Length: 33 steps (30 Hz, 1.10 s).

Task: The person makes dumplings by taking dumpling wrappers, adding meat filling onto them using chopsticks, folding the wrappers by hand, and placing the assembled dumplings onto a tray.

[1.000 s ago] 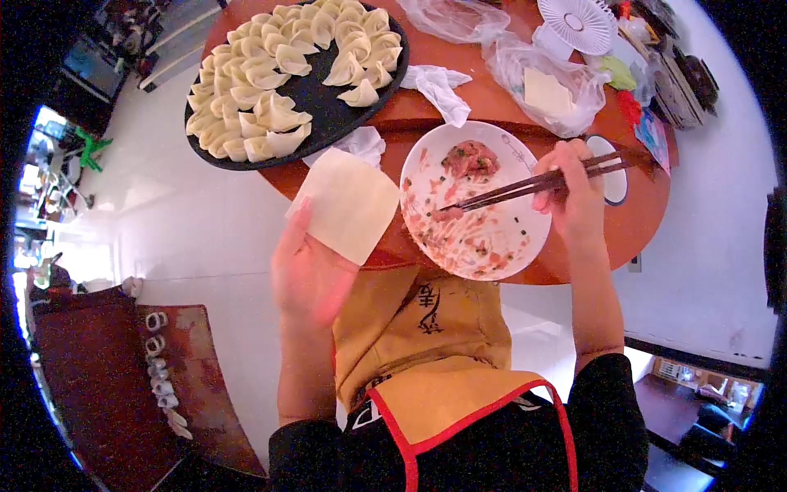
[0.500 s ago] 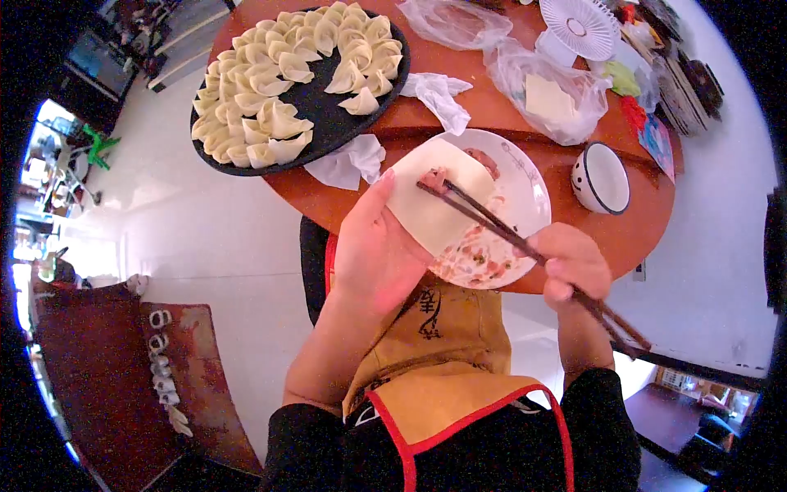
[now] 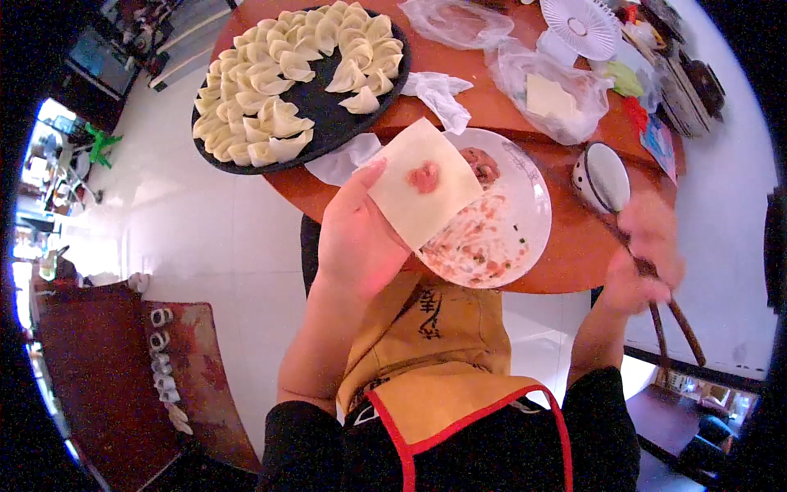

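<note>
A square dough wrapper [image 3: 426, 215] lies across the fingers of my left hand [image 3: 357, 238], its near-left edge pinched by the thumb. A small lump of pink meat filling [image 3: 424, 177] sits on the wrapper. Behind and below it, the white plate [image 3: 534, 215] carries smeared filling with green bits and a larger lump, partly covered by the wrapper. My right hand [image 3: 648, 258], blurred, is closed around dark chopsticks [image 3: 687, 332] beside the white cup [image 3: 607, 176]. Many folded dumplings [image 3: 270, 74] cover much of a round black tray [image 3: 328, 111].
Crumpled tissues [image 3: 443, 92] lie between tray and plate. Farther back on the red table [image 3: 566, 254] are a plastic bag [image 3: 586, 98] with more wrappers [image 3: 549, 97] and a white fan-shaped object [image 3: 580, 29]. A brown bench [image 3: 98, 369] stands at the lower left.
The filling has gone from the chopsticks onto the wrapper. My right hand has moved right with the chopsticks, away from the wrapper. My left hand has shifted slightly left since half a second ago.
</note>
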### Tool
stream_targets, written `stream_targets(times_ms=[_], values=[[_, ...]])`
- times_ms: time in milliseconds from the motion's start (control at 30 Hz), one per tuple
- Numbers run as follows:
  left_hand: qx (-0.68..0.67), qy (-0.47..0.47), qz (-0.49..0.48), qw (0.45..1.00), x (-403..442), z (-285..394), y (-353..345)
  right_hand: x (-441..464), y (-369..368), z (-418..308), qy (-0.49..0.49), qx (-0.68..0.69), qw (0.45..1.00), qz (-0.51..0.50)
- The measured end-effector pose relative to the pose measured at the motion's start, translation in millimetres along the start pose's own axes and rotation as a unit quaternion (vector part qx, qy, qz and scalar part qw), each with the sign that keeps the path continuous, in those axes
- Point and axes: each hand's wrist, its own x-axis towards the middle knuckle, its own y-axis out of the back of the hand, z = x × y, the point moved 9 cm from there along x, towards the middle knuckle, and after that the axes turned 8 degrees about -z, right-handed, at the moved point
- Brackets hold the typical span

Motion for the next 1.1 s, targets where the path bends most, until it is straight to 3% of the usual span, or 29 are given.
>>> stream_targets(times_ms=[100, 133, 167, 233, 300, 367, 433, 500, 533, 633, 667, 700, 733, 767, 800, 833, 900, 967, 1100], values=[[0.042, 0.038, 0.006, 0.998, 1, -9, -1, 9, -42, 24, -0.005, -0.201, 0.944, -0.261], [0.067, 0.059, 0.004, 0.996, 1, -13, -2, -2, -56, 37, -0.041, -0.199, 0.92, -0.334], [0.066, 0.061, 0.001, 0.996, 2, -16, -2, -3, -56, 33, -0.042, -0.203, 0.92, -0.334], [0.065, 0.115, -0.022, 0.991, 1, -32, -4, -5, -89, 36, -0.138, -0.189, 0.86, -0.454], [0.038, 0.148, -0.054, 0.987, 0, -43, -9, 7, -94, 30, -0.109, -0.173, 0.866, -0.457], [0.119, 0.145, -0.12, 0.975, -2, -53, -14, 13, -102, 28, -0.079, -0.156, 0.872, -0.458], [0.163, 0.129, -0.093, 0.974, -5, -55, -28, 18, -109, 28, -0.073, -0.127, 0.886, -0.441], [0.319, 0.166, -0.07, 0.93, -5, -67, -17, 21, -118, 31, -0.074, -0.137, 0.883, -0.444], [0.305, 0.113, -0.106, 0.94, -5, -68, -20, 23, -121, 33, -0.073, -0.145, 0.879, -0.448], [0.28, 0.165, -0.105, 0.94, 4, -85, -3, 20, -121, 39, -0.095, -0.165, 0.86, -0.473], [0.388, 0.18, -0.088, 0.9, 7, -94, 13, 22, -115, 43, -0.121, -0.186, 0.859, -0.461], [0.387, 0.185, -0.093, 0.898, 6, -93, 7, 24, -107, 47, -0.146, -0.208, 0.858, -0.447], [0.278, 0.18, -0.076, 0.94, 3, -87, -4, 29, -88, 51, -0.184, -0.211, 0.868, -0.41], [0.164, 0.174, -0.058, 0.969, 1, -82, -9, 25, -59, 65, -0.333, -0.264, 0.807, -0.41], [0.101, 0.162, -0.072, 0.979, 1, -77, -11, 22, -26, 72, -0.372, -0.303, 0.811, -0.336], [0.053, 0.153, -0.057, 0.985, 1, -73, -10, 21, 4, 74, -0.353, -0.403, 0.785, -0.312], [0.033, 0.15, -0.038, 0.987, 2, -69, -4, 6, 52, 83, -0.398, -0.454, 0.748, -0.276], [0.057, 0.149, -0.022, 0.987, 7, -70, -7, -21, 90, 100, -0.483, -0.563, 0.579, -0.338], [0.067, 0.172, -0.031, 0.982, 18, -84, -16, -47, 105, 127, -0.423, -0.605, 0.524, -0.425]])
